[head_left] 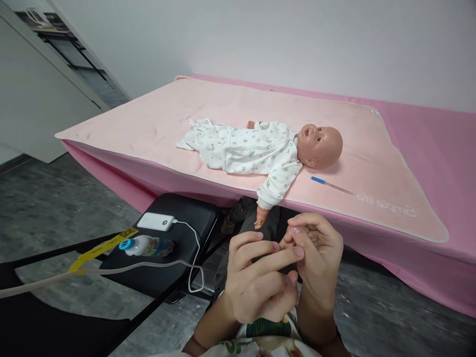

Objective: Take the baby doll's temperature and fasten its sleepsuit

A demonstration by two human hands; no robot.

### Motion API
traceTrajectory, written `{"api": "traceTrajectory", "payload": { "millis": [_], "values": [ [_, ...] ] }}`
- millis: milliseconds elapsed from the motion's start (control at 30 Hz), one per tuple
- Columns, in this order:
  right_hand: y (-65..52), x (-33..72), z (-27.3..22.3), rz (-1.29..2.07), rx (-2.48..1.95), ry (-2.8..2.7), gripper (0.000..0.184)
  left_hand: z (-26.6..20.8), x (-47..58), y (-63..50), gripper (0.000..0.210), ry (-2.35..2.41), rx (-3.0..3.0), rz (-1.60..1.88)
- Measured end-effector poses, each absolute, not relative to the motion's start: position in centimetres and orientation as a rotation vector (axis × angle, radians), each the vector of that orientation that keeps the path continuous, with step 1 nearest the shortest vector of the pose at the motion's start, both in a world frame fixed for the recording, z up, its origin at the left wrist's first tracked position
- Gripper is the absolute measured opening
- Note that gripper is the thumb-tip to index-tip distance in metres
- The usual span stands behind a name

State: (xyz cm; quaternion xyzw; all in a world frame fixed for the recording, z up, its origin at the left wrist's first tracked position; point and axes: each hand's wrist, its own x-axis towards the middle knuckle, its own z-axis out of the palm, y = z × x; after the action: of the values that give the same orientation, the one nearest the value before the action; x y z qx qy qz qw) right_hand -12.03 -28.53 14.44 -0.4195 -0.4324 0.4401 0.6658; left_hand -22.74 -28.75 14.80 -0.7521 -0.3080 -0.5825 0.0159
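My left hand (262, 277) is held up in front of my lap, its fingers apart and loosely bent towards the other hand. Fingertips of both hands meet. My right hand (318, 253) has its thumb and fingers closed in a pinch; whether anything small sits between them is hidden. Beyond the hands, a baby doll (249, 148) in white printed clothes lies on its back on a pale pink mat (148, 119). One of its arms hangs over the near edge. By its head lies a thin, clear stick with a blue end (319, 180), resembling a glass thermometer.
A darker pink cover (427, 134) drapes the table under the mat, against a white wall. At left, a black folding chair (186, 208) bears a white power bank (154, 221) with a cable and a small blue-capped bottle (147, 246). A yellow tag (100, 249) hangs across a cord.
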Motion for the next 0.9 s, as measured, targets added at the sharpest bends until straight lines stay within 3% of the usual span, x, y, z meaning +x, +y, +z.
{"api": "traceTrajectory", "payload": {
  "millis": [900],
  "values": [
    [-28.21,-12.77,14.83,0.72,-1.033,-1.149,0.013,14.49,-22.77,-28.13,0.035,-1.136,-2.232,-1.903]
  ]
}}
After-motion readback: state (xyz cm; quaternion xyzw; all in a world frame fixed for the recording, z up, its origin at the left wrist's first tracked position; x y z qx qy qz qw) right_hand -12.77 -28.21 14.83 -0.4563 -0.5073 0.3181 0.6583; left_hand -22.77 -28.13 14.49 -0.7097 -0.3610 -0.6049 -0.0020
